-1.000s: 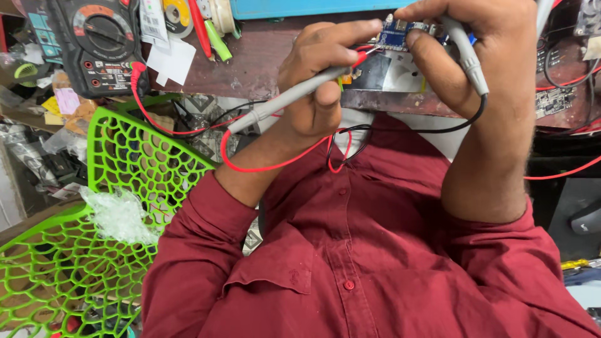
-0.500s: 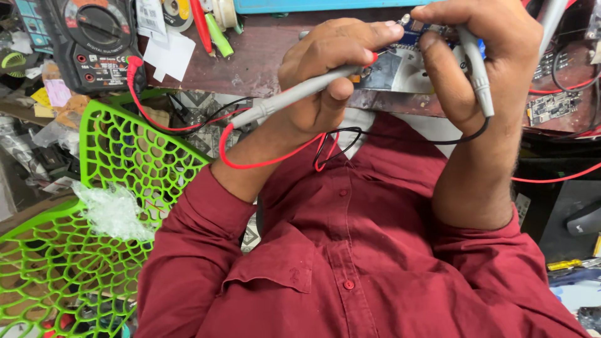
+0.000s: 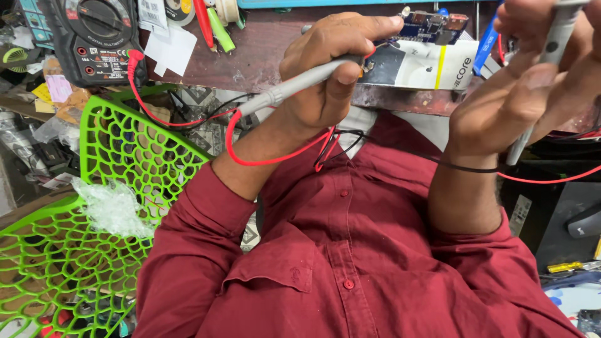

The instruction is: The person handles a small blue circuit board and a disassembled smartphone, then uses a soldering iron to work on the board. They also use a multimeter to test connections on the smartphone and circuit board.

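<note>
My left hand (image 3: 325, 81) grips a grey meter probe (image 3: 294, 84) with a red lead. Its tip rests by the near edge of a small blue circuit board (image 3: 432, 24), which lies on a white box (image 3: 419, 66) on the bench. My right hand (image 3: 519, 94) holds a second grey probe (image 3: 554, 37) upright, off to the right of the board and clear of it. A black lead (image 3: 463, 166) runs from it across my dark red shirt (image 3: 350, 250).
A black multimeter (image 3: 94, 37) sits at the upper left with the red lead plugged in. A green plastic mesh seat (image 3: 113, 163) with crumpled clear wrap (image 3: 113, 206) fills the left side. Near the board lies a blue pen (image 3: 485, 50), and a yellow-handled tool (image 3: 563, 267) at the right.
My right hand has drawn its probe away from the board toward the right. The left hand keeps its probe at the board.
</note>
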Demonstrator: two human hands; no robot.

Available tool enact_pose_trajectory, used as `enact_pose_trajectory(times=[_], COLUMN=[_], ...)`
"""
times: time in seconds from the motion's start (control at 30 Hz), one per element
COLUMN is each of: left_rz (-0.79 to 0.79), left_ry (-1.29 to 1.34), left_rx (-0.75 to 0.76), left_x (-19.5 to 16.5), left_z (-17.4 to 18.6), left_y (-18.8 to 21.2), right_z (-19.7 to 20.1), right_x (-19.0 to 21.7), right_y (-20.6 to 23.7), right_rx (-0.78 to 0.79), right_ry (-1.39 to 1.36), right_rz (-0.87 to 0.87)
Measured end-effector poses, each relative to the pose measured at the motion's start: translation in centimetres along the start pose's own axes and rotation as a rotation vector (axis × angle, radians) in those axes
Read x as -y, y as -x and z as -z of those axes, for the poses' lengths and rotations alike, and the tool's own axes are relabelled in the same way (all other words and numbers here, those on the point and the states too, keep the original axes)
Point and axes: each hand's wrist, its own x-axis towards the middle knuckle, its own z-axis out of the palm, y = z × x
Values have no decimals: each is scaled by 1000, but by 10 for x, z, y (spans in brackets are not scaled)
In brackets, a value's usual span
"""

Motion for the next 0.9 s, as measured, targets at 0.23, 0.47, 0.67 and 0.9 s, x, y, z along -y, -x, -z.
enact_pose_trajectory(times=[0.23,0.47,0.67,0.9], left_rz=[13,-7,-21,-30], left_ry=[106,8,-33,-41], left_rx=[-10,7,30,22], left_x=[3,0,-1,0], left_z=[-3,0,3,2], left_y=[0,-2,-3,-2], right_z=[7,0,-5,-1], right_x=[-8,-3,14,11], right_y=[10,10,7,-3], right_rx=[73,151,211,358], right_ry=[250,179,157,250], right_rz=[75,30,-72,7])
